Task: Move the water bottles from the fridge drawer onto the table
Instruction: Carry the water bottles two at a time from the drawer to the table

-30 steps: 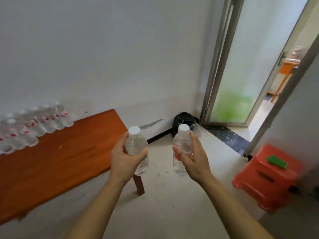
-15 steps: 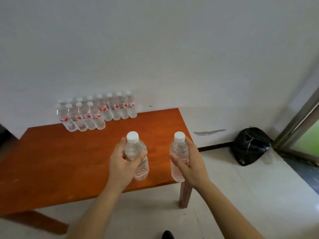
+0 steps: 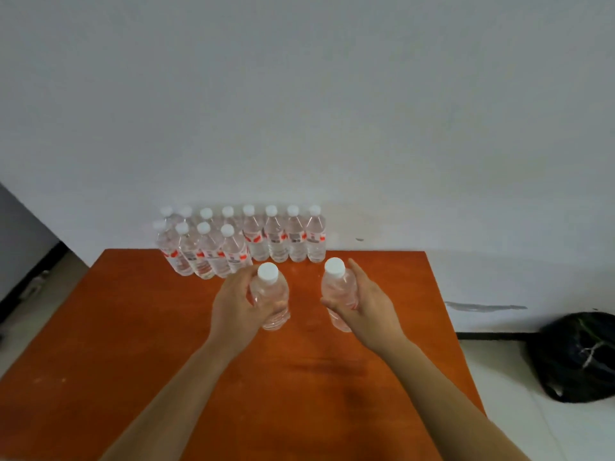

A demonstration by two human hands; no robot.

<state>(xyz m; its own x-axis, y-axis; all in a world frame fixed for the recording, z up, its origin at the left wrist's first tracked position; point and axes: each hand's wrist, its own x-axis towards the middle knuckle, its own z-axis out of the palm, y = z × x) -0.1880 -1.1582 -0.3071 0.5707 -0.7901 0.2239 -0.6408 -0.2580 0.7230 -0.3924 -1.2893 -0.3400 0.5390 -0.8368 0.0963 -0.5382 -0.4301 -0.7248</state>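
Left hand grips one water bottle, right hand grips another bottle; both upright over the orange table. Two rows of bottles stand at its far edge by the wall.

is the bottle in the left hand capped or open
Capped. A white cap sits on the neck of the bottle held upright in the left hand above the table.

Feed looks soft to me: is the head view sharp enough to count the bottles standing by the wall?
Head view: hands and held bottles fairly sharp; bottles by the wall soft, leftmost caps smeared, back row count uncertain; table edges bowed by the wide lens; even light, no glare.
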